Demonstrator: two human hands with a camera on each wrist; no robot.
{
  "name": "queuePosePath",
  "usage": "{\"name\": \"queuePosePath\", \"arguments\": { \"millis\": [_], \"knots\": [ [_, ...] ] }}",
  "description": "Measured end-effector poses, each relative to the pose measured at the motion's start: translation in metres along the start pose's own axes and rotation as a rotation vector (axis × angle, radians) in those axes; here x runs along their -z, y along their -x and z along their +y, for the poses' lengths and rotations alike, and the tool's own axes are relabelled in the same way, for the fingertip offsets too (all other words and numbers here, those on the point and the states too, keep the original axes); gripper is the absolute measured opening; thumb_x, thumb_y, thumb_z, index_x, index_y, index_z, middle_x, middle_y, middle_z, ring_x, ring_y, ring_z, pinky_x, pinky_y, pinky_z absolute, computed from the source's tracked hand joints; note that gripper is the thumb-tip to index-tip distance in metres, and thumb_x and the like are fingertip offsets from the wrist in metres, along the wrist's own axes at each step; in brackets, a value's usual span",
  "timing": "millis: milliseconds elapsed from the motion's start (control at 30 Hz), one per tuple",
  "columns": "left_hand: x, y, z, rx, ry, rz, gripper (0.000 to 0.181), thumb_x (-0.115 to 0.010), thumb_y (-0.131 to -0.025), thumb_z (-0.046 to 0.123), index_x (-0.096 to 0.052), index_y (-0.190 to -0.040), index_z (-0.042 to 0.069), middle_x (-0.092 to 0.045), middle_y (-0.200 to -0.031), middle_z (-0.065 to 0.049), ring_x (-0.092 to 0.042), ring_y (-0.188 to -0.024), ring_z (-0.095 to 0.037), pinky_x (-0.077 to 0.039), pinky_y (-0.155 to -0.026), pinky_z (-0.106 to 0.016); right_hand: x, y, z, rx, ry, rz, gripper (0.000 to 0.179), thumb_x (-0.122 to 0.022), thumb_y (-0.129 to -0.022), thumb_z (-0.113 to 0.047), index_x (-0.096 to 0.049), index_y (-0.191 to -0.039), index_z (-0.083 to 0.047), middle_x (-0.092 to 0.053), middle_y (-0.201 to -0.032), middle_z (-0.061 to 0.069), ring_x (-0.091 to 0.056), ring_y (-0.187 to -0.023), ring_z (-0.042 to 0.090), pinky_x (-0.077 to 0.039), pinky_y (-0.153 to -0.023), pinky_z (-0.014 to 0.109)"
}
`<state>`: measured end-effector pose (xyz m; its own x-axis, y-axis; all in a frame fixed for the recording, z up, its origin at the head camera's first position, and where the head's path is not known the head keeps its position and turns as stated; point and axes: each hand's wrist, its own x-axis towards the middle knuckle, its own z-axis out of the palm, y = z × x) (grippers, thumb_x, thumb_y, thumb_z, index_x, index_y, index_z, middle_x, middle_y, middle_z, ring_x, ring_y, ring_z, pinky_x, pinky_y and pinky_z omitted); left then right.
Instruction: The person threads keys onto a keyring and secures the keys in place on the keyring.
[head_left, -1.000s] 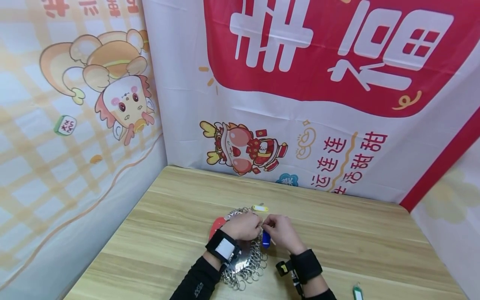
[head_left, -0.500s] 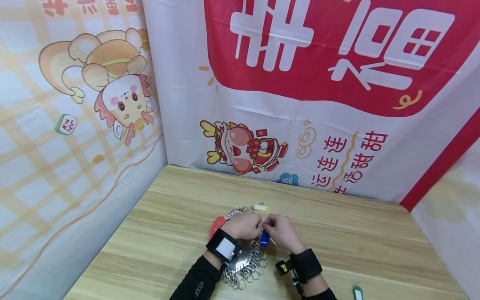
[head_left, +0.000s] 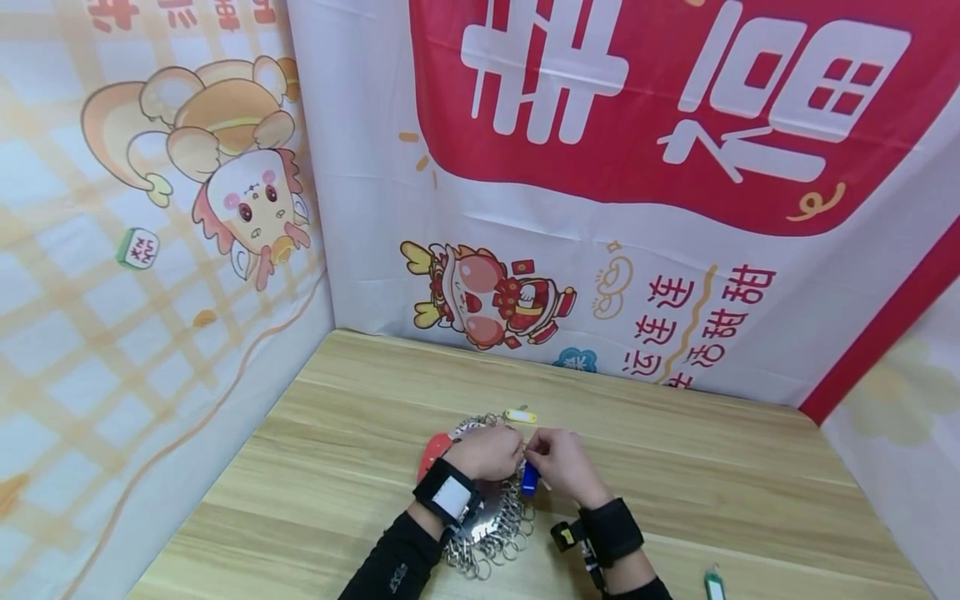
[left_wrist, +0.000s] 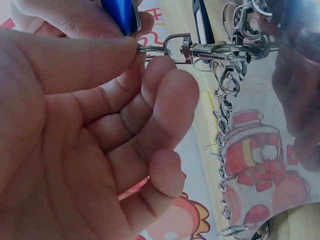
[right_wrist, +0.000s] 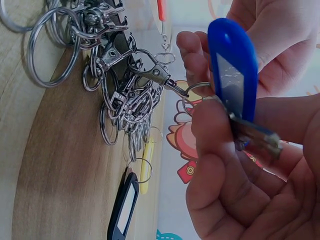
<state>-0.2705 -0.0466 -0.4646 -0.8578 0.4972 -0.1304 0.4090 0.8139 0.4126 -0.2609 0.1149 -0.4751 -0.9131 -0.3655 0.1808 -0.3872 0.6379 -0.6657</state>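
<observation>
My left hand [head_left: 483,452] reaches over a shiny metal piece [head_left: 486,527] edged with snap hooks and rings. In the left wrist view its thumb pinches a split ring [left_wrist: 154,49] linked to a swivel snap hook [left_wrist: 200,50]; its other fingers curl loosely. My right hand [head_left: 564,465] faces it and holds a blue key tag [right_wrist: 232,65] with a white label. From this tag a metal key [right_wrist: 257,136] sticks out between the right fingers in the right wrist view. The exact contact of the right fingertips with the split ring is partly hidden.
A yellow key tag [head_left: 521,416] lies beyond the hands. A black key tag [right_wrist: 127,205] lies on the table [head_left: 360,392] close by. At the front right is a green key tag [head_left: 715,585]. A red piece [head_left: 433,452] shows left of my left hand.
The blue key tag has shifted very slightly to the left between the hands. Both hands stay nearly in place, and the other tags have not moved.
</observation>
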Motion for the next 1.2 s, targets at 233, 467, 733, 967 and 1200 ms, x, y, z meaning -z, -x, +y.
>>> {"name": "queuePosePath", "arguments": {
  "millis": [233,467,733,967,1200],
  "knots": [
    [-0.0002,0.0018,-0.001,0.023,0.074,0.006,0.017,-0.055,-0.093,0.022,-0.053,-0.078,0.017,-0.052,-0.062,0.002,-0.052,-0.05,-0.013,-0.04,-0.048,-0.028,-0.0004,-0.0015,0.001,-0.03,-0.015,-0.01,0.009,-0.066,-0.085,-0.004,-0.065,-0.077,-0.008,-0.06,-0.069,-0.002,-0.053,-0.058,0.01,-0.045,-0.052,0.024],
    [-0.0015,0.0017,-0.0045,0.007,0.1,0.047,0.02,-0.058,-0.092,0.021,-0.053,-0.073,0.017,-0.051,-0.06,0.004,-0.052,-0.05,-0.011,-0.041,-0.048,-0.026,-0.0009,-0.0008,0.0028,-0.07,-0.039,-0.022,0.009,-0.065,-0.086,-0.004,-0.065,-0.078,-0.007,-0.059,-0.069,-0.001,-0.053,-0.058,0.012,-0.044,-0.05,0.025],
    [0.002,0.0039,-0.002,-0.013,0.049,0.069,0.025,-0.058,-0.093,0.019,-0.053,-0.069,0.017,-0.048,-0.06,0.005,-0.048,-0.05,-0.01,-0.039,-0.048,-0.024,-0.0007,0.0002,0.0027,-0.053,-0.027,-0.018,0.009,-0.065,-0.085,-0.004,-0.064,-0.077,-0.008,-0.058,-0.068,-0.002,-0.052,-0.057,0.011,-0.044,-0.05,0.024],
    [0.0008,0.002,-0.0013,-0.012,-0.003,0.053,0.025,-0.058,-0.094,0.024,-0.054,-0.07,0.018,-0.048,-0.061,0.005,-0.048,-0.052,-0.01,-0.038,-0.05,-0.024,-0.0013,-0.0003,0.0036,-0.034,0.007,-0.025,0.009,-0.067,-0.084,-0.004,-0.064,-0.077,-0.009,-0.059,-0.069,-0.003,-0.053,-0.058,0.009,-0.045,-0.052,0.024],
    [0.0004,0.0004,-0.0003,-0.026,-0.021,0.053,0.025,-0.056,-0.095,0.024,-0.054,-0.071,0.018,-0.048,-0.06,0.005,-0.048,-0.052,-0.009,-0.038,-0.05,-0.023,-0.0016,-0.0009,0.0044,-0.027,0.014,-0.037,0.009,-0.067,-0.085,-0.004,-0.064,-0.078,-0.008,-0.059,-0.069,-0.003,-0.053,-0.058,0.009,-0.045,-0.052,0.024]
  ]
}}
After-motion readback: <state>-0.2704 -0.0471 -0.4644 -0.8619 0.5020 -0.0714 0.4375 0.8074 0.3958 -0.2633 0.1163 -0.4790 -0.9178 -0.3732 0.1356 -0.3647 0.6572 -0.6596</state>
